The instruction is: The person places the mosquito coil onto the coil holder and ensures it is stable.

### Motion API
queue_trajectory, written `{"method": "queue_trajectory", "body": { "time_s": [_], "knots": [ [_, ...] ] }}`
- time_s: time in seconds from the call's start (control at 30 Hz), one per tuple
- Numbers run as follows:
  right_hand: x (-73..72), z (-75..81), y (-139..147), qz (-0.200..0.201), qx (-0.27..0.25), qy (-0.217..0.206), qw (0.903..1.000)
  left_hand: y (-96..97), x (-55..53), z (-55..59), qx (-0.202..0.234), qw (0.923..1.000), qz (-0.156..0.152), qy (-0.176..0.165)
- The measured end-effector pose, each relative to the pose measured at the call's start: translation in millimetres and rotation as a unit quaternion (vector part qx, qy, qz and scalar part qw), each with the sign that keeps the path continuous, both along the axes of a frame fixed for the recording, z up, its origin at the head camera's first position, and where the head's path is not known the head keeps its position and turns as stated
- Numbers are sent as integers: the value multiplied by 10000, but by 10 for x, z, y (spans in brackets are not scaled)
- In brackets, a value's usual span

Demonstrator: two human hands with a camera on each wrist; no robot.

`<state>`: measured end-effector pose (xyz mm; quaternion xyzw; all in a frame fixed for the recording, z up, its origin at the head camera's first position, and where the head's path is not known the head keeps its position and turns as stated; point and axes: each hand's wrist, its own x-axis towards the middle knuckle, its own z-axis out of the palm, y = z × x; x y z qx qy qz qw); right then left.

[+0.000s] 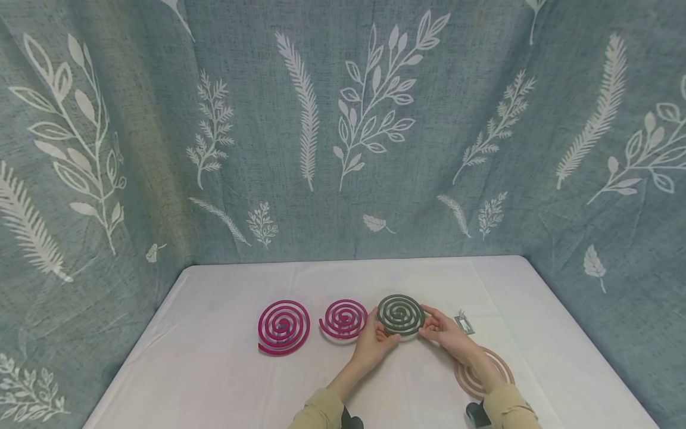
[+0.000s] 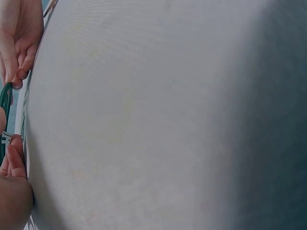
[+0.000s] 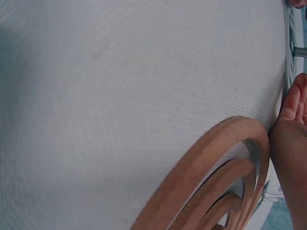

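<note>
A green mosquito coil [image 1: 401,314] is held up between both hands over the white table. My left hand [image 1: 371,347] grips its left and lower edge with thumb and fingers. At its right edge, my right hand [image 1: 449,335] pinches the rim. The left wrist view shows the green coil [image 2: 5,98] edge-on, with a small pale metal piece [image 2: 7,137] by the left fingers. Just left of the left hand is a magenta coil [image 1: 345,301], and farther left lies a second magenta coil [image 1: 284,302].
A brown coil [image 1: 511,369] lies under the right forearm, partly hidden by it; it looms large in the right wrist view. A small metal coil stand [image 1: 464,323] is right of the right hand. Patterned blue-green curtains [image 1: 321,119] surround the white tabletop [image 1: 214,357].
</note>
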<state>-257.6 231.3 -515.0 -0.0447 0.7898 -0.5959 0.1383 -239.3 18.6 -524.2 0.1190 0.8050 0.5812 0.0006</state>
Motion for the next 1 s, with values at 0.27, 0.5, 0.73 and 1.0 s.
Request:
{"method": "queue_trajectory", "body": {
  "time_s": [0.27,0.5,0.73,1.0],
  "knots": [
    [9,14,-7,-52,13,-45,10000,0,-1,4,-1,10000,19,4],
    [20,24,-7,54,8,50,10000,-1,-9,-10,16,10000,-22,34],
    [20,16,-8,7,-11,6,10000,-2,-5,-4,16,10000,-24,69],
    [13,18,-6,32,-49,17,10000,-4,3,13,20,10000,-21,58]
  ]
}}
